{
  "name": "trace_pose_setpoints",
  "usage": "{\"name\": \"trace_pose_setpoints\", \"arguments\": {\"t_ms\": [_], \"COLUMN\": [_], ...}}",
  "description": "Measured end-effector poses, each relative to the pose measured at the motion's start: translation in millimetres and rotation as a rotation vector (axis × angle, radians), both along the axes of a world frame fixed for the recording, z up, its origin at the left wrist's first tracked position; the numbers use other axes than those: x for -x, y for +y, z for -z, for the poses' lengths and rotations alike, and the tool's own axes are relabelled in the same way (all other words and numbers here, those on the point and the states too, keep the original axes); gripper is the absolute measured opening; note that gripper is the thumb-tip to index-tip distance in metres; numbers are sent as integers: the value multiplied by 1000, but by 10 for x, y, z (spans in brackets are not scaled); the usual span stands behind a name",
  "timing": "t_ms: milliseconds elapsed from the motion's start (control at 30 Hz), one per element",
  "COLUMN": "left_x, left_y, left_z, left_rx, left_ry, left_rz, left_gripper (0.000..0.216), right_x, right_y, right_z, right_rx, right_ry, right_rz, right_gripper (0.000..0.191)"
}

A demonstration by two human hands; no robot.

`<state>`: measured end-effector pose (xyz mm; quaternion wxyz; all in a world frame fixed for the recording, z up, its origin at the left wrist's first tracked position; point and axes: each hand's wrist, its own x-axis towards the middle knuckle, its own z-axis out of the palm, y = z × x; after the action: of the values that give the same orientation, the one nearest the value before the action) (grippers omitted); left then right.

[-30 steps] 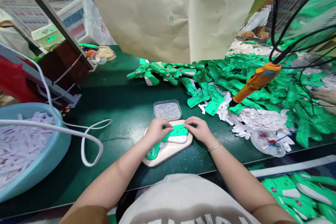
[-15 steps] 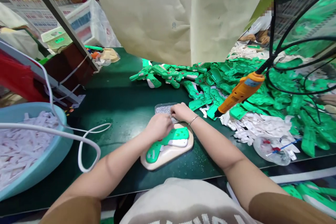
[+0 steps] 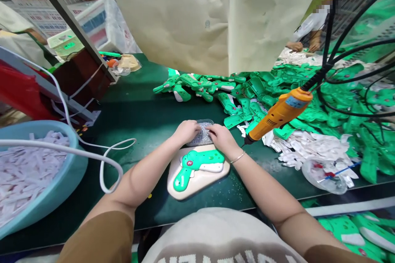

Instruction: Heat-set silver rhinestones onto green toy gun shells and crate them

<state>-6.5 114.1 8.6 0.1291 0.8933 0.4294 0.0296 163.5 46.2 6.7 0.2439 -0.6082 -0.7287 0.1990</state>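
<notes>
Touching a silver-bead tray (image 3: 207, 122) with left hand (image 3: 187, 131) and right hand (image 3: 221, 137), both half-curled, grip unclear

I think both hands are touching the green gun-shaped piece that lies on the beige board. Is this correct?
No: the left hand and right hand are at the tray of silver granules, not on the green piece. That piece does lie on the beige board, as the head view shows.
</notes>
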Motion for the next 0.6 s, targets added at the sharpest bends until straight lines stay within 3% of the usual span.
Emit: {"name": "trace_pose_setpoints", "arguments": {"t_ms": [167,267,400,467,600], "left_x": [28,88,222,286,346], "left_y": [-37,-219,-637,-830,-1023], "left_z": [-3,-59,-120,-105,14], "left_rx": [-63,-77,104,201,288], "left_ry": [-57,-147,-508,-641,-750], "left_rz": [-40,-103,-160,-83,117], "left_gripper": [26,29,20,6,12], "right_x": [-225,-355,-394,-376,-362], "right_y": [-477,-742,-926,-960,-991], "right_z": [-2,30,160,234,328], "right_rx": [18,52,-48,-182,-372], "right_ry": [370,478,457,395,260], "right_rz": [58,28,-86,-150,-239], "right_gripper": [4,13,19,20,20]}}
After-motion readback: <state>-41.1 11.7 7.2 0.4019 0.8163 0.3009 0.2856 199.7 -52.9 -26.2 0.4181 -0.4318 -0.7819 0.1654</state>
